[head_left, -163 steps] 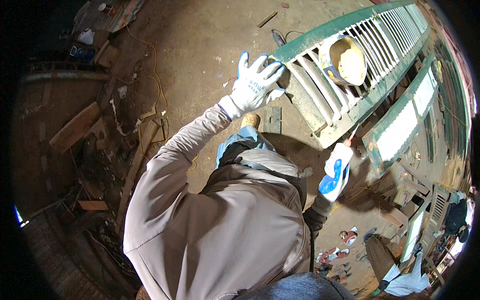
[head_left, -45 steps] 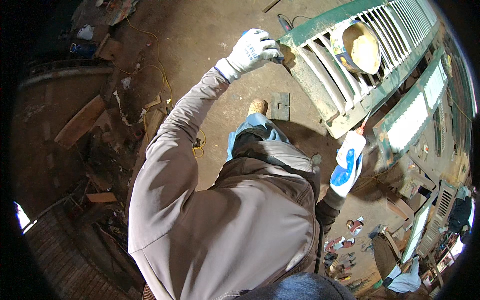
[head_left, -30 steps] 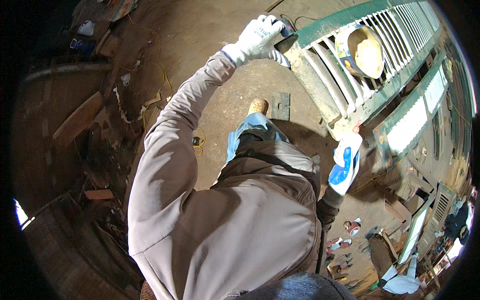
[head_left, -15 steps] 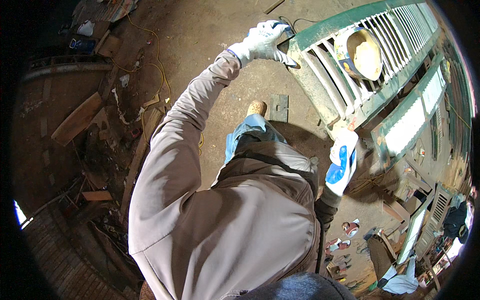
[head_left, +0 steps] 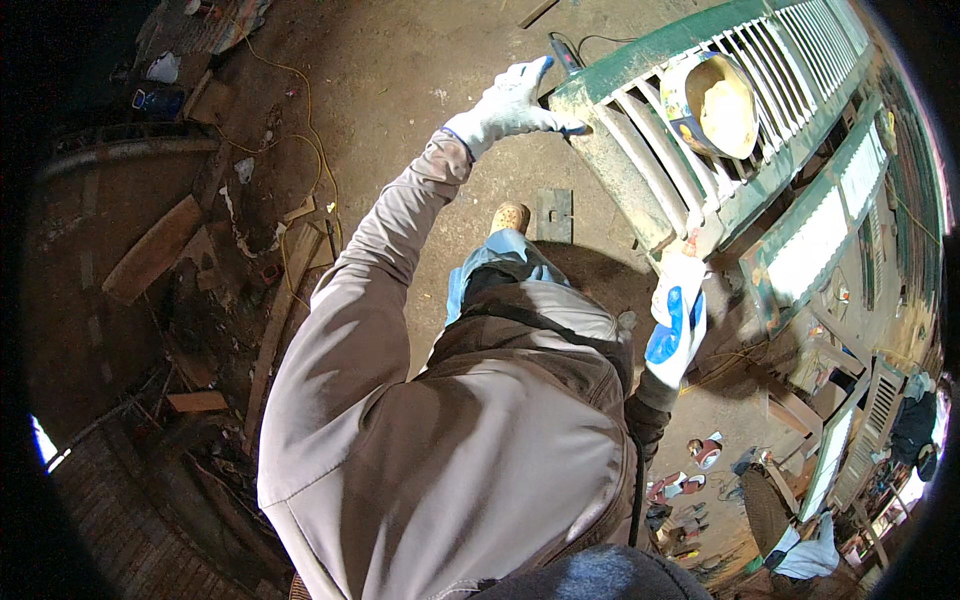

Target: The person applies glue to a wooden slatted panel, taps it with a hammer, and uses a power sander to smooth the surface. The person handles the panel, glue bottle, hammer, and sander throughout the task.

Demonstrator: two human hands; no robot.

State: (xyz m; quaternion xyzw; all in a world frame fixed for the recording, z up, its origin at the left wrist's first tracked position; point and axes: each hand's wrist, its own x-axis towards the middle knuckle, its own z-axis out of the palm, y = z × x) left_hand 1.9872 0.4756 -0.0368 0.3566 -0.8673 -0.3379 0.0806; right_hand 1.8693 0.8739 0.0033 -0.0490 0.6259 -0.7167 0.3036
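Observation:
My left hand [head_left: 508,108], in a white glove with blue fingertips, reaches to the far left corner of a louvered shutter [head_left: 592,128] painted green and white. Its fingers are spread apart, the thumb at the shutter's end edge. My right hand [head_left: 677,318], gloved white with blue, is closed at the shutter's near corner. A small reddish-orange piece [head_left: 690,243] shows at its fingertips; what the hand holds is mostly hidden. On the slats sits a cut-open rounded container [head_left: 688,100] with pale yellowish paste [head_left: 727,115] inside.
A dark corded tool [head_left: 565,54] lies beyond the shutter. Another green-framed shutter [head_left: 815,250] lies to the right. A flat metal plate [head_left: 555,216] is on the floor near my boot [head_left: 511,216]. A yellow cord [head_left: 318,140] and wooden boards [head_left: 155,245] lie left.
My left hand has shifted slightly left and its fingers have moved away from the dark tool. The shutter's far left corner appears a little further left. My right hand stays at the near corner.

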